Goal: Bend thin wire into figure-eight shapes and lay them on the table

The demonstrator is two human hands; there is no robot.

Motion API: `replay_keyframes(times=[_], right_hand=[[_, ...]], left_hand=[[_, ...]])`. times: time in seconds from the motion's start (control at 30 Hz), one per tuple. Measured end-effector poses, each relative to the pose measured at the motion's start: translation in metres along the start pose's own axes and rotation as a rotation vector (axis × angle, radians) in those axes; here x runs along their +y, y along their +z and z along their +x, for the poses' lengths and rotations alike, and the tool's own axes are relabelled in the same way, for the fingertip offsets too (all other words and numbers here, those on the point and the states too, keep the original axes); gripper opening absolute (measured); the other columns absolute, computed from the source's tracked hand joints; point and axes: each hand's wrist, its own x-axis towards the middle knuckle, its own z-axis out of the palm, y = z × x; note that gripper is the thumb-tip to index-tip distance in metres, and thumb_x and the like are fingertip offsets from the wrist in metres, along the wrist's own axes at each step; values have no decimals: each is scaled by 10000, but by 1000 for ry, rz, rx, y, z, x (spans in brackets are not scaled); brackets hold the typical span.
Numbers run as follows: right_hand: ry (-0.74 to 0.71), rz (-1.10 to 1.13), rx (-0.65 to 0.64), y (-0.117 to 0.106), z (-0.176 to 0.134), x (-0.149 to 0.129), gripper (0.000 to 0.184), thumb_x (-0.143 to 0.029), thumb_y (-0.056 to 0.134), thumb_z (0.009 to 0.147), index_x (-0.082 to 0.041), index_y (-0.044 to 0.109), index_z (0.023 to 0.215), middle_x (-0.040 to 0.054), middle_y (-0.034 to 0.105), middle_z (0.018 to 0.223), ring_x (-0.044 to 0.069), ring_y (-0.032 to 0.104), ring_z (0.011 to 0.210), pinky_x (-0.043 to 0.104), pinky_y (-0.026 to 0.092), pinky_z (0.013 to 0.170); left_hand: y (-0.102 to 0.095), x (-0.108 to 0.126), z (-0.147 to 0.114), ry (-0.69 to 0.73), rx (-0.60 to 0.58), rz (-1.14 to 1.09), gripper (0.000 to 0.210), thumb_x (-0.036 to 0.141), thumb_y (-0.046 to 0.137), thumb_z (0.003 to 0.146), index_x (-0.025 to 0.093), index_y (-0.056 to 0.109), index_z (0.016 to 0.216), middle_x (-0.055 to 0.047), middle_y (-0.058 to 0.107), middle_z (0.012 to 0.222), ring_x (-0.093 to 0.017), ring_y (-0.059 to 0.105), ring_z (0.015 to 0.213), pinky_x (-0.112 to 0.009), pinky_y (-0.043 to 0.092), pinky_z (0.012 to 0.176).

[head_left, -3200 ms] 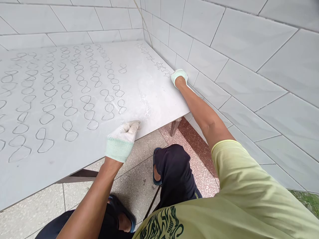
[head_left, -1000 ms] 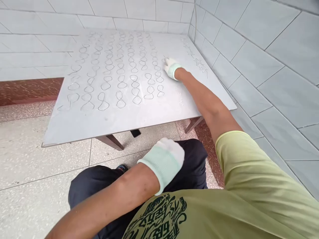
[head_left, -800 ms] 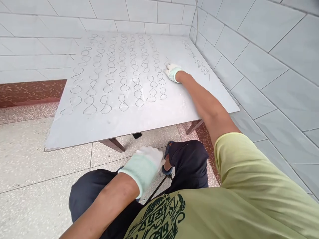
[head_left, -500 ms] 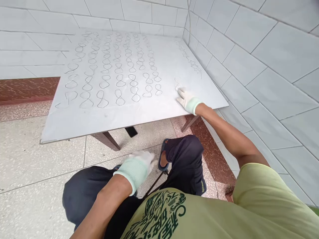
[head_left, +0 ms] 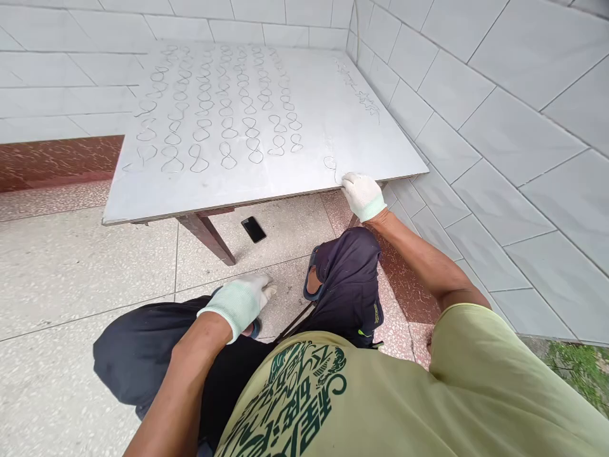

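Note:
My right hand (head_left: 361, 195), in a white glove with a mint cuff, is at the front edge of a white board (head_left: 285, 174). Its fingers are curled down at the edge, and what they grip, if anything, is hidden. A thin dark looped line (head_left: 330, 162) lies on the board, its tail running to those fingertips. To the left are rows of thin figure-eight shapes (head_left: 228, 155). Star-like shapes (head_left: 366, 101) run along the board's right side. My left hand (head_left: 245, 301), gloved alike, hangs low over my lap with fingers curled inward; its palm side is hidden.
Wooden legs (head_left: 207, 236) support the board, which stands in a corner against tiled walls (head_left: 457, 139). A black phone (head_left: 254, 230) lies on the speckled floor (head_left: 143, 266) beneath the front edge. My knees and sandalled feet are close to the board.
My right hand has moved from the board's surface toward me to its front edge, its fingers now more curled. A loop with a tail shows where it was. The view has shifted slightly.

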Motion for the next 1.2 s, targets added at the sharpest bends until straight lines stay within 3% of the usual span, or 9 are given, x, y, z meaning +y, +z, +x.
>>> replay_keyframes(times=[0.2,0.33,0.43,0.5,0.6,0.77,0.93,1.07,1.2], right_hand=[[-55,234,14,-12,-16,-16,378,-184,493,1152,-136,852,1043,210,836,1218,349,750,1209,534,540,1163],[294,783,250,-35,-27,-67,215,-336,720,1052,-238,821,890,71,866,1087,270,800,1083,473,624,1070],[345,1210,148,-54,-24,-106,182,-384,818,940,-240,827,828,46,868,969,246,826,987,461,661,1003],[318,1411,76,-60,-16,-126,174,-380,824,913,-226,839,833,52,864,922,226,827,911,443,682,942],[263,1599,-5,-56,2,-151,197,-400,848,884,-221,831,802,41,850,863,199,812,833,406,690,882],[220,1736,-108,-36,26,-189,246,-455,885,862,-225,818,808,20,839,835,172,798,810,367,688,884],[231,1718,-228,-28,50,-215,250,-375,886,901,-212,762,758,43,855,829,187,822,812,328,681,783],[286,1565,-335,-31,72,-225,340,-218,765,1028,-207,705,693,27,810,747,137,771,708,266,635,703],[251,1447,-369,-37,87,-227,373,-263,707,1070,-218,684,701,30,804,769,138,730,651,267,575,615]], left_hand=[[7,-18,-8,-4,0,24,452,365,477,1054,199,880,1172,-180,883,1228,-362,834,1186,-442,580,1107],[-13,-4,-4,-17,204,-282,546,526,531,1034,183,857,1306,-164,846,1408,-369,780,1356,-463,514,1259],[-38,12,0,-95,408,-632,610,621,614,1006,180,826,1369,-152,824,1465,-363,763,1388,-467,510,1278],[-52,18,6,-81,510,-904,631,610,649,996,145,792,1397,-180,839,1413,-352,827,1235,-485,589,1176],[-63,16,18,-3,529,-1163,612,623,785,933,155,808,1326,-186,864,1329,-320,853,1102,-466,636,1064],[-63,1,39,51,631,-1364,478,537,944,791,157,869,1071,-131,888,1055,-264,824,986,-418,625,991],[-71,-12,42,49,789,-1405,374,470,938,787,152,845,961,-116,868,1014,-218,788,914,-375,650,895],[-87,-21,39,12,778,-1330,286,414,897,802,156,815,895,-94,839,917,-196,750,842,-323,641,788],[-110,-30,44,111,733,-1292,296,427,921,776,173,777,824,-87,815,872,-214,761,858,-344,651,827]])
